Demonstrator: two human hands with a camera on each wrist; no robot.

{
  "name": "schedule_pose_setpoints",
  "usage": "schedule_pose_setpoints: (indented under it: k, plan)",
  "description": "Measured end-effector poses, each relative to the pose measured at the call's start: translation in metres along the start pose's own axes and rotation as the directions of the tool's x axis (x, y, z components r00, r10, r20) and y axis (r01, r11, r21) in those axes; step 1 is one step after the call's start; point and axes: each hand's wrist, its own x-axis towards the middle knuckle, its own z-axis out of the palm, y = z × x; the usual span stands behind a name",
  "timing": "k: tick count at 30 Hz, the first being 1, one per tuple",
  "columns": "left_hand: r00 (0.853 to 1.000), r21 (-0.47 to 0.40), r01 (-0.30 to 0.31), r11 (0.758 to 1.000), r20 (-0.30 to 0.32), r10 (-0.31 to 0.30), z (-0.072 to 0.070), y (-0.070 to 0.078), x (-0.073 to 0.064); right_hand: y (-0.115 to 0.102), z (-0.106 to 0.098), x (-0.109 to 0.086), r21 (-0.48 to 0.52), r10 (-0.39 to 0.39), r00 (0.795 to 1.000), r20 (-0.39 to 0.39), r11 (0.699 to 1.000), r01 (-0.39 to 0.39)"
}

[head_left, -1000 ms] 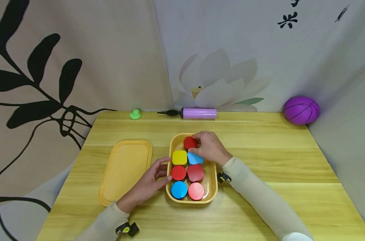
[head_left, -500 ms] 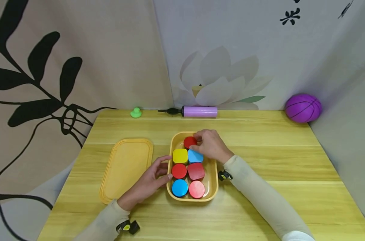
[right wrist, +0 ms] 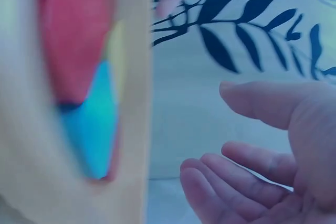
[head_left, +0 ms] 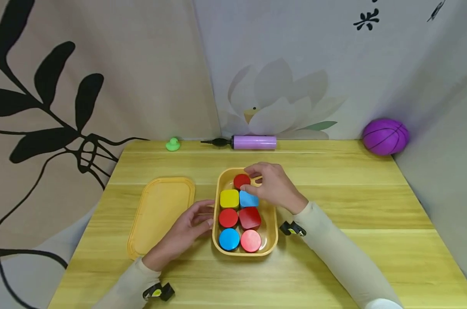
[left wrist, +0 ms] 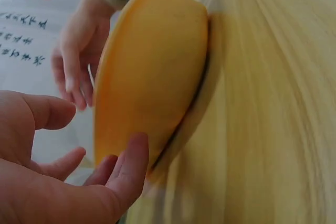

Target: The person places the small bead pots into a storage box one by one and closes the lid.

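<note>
A yellow-orange plastic box (head_left: 274, 240) stands in the middle of the table, holding several coloured blocks. At its far end is a red round block (head_left: 242, 180); below that sit a yellow square block (head_left: 229, 198) and a blue block (head_left: 248, 198). Nearer are a red round block (head_left: 228, 218), a red square block (head_left: 250, 217), a blue round block (head_left: 229, 239) and a light red round block (head_left: 250, 240). My right hand (head_left: 275, 183) hovers over the far right corner, thumb and fingers apart around nothing. Beside the box's left wall, my left hand (head_left: 187, 229) has relaxed, parted fingers.
A flat yellow-orange lid (head_left: 161, 214) lies left of the box, partly behind my left forearm. Along the table's back edge are a green toy duck (head_left: 173, 144), a purple hand pump (head_left: 254, 142) and a purple ball (head_left: 385, 137). Patterned curtains hang behind.
My right hand has let go of the blue block, which was tilted and now sits level, and has lifted a little to the right. My left hand has drawn slightly left off the box's rim.
</note>
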Motion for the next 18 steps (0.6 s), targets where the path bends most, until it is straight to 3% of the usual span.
schedule_pose_setpoints:
  k: [5, 10, 18]
  plan:
    - [0.997, 0.011, -0.05, 0.999, -0.057, 0.05, -0.015, 0.004, -0.015, -0.025, -0.003, -0.017, 0.083, -0.062, 0.998, 0.007, 0.995, 0.061]
    - [0.986, 0.084, -0.091, 0.992, -0.132, 0.101, -0.033, 0.005, -0.035, -0.042, 0.011, -0.022, 0.127, -0.088, 0.995, 0.037, 0.988, 0.083]
    - [0.976, 0.158, -0.065, 0.985, -0.198, 0.096, -0.068, 0.003, -0.069, -0.063, 0.047, -0.021, 0.254, -0.085, 0.991, 0.105, 0.966, 0.056]
